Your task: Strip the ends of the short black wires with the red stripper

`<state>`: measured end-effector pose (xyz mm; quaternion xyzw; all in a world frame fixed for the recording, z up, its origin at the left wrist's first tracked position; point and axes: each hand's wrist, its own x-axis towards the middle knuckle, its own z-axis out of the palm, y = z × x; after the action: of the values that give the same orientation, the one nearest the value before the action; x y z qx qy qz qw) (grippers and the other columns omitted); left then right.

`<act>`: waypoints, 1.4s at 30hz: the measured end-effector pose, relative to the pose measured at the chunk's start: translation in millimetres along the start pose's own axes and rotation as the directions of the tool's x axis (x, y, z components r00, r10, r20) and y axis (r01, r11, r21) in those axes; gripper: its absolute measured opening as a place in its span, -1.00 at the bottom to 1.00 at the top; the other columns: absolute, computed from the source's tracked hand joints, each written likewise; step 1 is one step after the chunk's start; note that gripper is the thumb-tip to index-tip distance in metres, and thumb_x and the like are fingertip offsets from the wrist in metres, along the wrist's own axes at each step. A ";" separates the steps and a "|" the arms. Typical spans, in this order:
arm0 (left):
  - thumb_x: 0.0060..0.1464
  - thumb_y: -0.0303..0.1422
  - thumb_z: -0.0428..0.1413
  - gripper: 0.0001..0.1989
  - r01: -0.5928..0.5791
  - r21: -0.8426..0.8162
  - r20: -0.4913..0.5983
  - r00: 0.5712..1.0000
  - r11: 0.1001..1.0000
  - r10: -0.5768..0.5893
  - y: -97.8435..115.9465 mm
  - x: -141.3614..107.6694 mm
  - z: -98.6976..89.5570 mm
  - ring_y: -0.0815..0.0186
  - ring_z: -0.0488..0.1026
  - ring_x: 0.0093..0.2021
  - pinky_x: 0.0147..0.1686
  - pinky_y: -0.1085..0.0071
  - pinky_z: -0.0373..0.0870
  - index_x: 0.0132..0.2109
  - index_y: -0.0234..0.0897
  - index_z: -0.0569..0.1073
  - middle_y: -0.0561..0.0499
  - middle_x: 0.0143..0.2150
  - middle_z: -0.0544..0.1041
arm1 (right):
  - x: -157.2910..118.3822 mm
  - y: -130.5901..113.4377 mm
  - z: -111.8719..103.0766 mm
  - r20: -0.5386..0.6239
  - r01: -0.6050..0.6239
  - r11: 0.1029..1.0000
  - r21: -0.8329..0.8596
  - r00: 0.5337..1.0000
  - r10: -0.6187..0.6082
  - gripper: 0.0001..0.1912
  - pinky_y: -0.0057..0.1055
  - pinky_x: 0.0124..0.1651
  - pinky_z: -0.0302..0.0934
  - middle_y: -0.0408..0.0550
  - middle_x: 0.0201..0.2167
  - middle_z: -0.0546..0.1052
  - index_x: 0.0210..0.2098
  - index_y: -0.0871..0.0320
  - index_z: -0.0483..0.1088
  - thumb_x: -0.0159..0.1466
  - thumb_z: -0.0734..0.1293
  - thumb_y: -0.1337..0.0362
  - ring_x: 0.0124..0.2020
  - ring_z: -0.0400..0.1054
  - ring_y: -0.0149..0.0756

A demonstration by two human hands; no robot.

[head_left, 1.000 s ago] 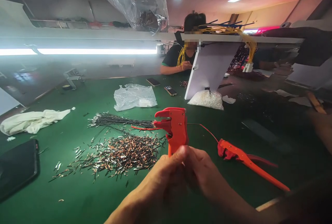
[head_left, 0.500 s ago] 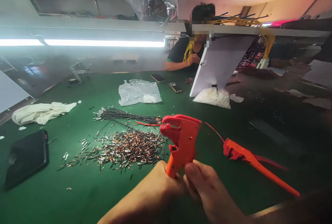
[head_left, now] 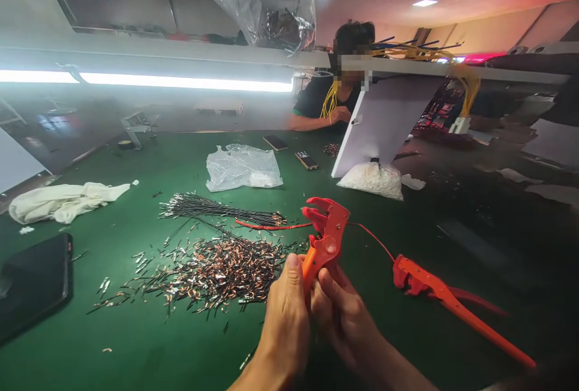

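A red and orange wire stripper (head_left: 328,228) stands upright in front of me, its jaws facing left. Around its handles are both of my hands, my left hand (head_left: 287,312) on the left side and my right hand (head_left: 350,312) on the right. A red wire (head_left: 271,226) lies to the left of the jaws, and a thin red strand runs from the tool's right side. Just beyond my left hand is a pile of short black and copper-coloured wire pieces (head_left: 226,267). A bundle of long black wires (head_left: 217,207) lies behind the pile.
A second orange stripper (head_left: 456,300) lies at right. A black phone (head_left: 38,282) and white cloth (head_left: 67,201) are at left. Farther back are a plastic sheet (head_left: 244,168), two phones, a white bag (head_left: 373,180), a leaning panel (head_left: 384,119) and a person (head_left: 316,101) holding yellow wires.
The stripper's head has shifted slightly right and its jaws now stand apart. My left hand has turned, its thumb now upright along the handle. The view has tilted slightly up.
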<state>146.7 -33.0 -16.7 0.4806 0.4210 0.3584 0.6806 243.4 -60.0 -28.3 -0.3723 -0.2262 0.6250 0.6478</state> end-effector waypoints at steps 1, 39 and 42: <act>0.25 0.12 -0.24 -0.44 -0.054 0.039 -0.042 0.998 0.998 0.056 -2.9 0.3 3.5 0.27 0.41 -0.30 -0.26 0.41 0.30 -0.21 -0.25 0.39 -0.03 -0.32 0.50 | 1.0 3.5 1.3 -0.004 -0.001 1.000 0.021 1.000 0.001 -0.66 -0.27 -0.20 0.34 -0.08 -0.33 0.55 -0.15 -0.02 0.49 0.11 0.48 0.05 -0.30 0.44 -0.16; 0.11 -0.53 0.05 -0.88 -0.070 0.993 0.076 0.995 -0.097 0.058 -19.0 -24.5 -51.6 0.09 0.41 -0.12 -0.09 0.17 0.39 -0.29 -0.31 0.48 -0.12 -0.19 0.49 | 34.5 -29.4 -55.5 0.366 0.000 0.995 -0.098 0.930 0.036 -0.68 -0.09 -0.06 0.33 -0.01 -0.25 0.54 -0.07 0.15 0.39 0.16 0.34 0.40 -0.15 0.43 -0.11; 0.14 -0.56 0.00 -0.82 -0.093 0.987 0.103 0.992 -0.129 0.071 -19.6 -21.6 -53.6 0.10 0.41 -0.11 -0.07 0.17 0.38 -0.31 -0.28 0.47 -0.10 -0.19 0.50 | 37.3 -31.4 -59.0 0.333 -0.004 0.996 -0.084 0.942 0.032 -0.67 -0.08 -0.04 0.32 -0.02 -0.24 0.55 -0.07 0.12 0.40 0.16 0.35 0.42 -0.15 0.43 -0.13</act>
<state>90.7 -38.9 -40.3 0.8556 0.5112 -0.0399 0.0703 312.6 -33.5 -47.4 -0.2894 -0.3548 0.6752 0.5783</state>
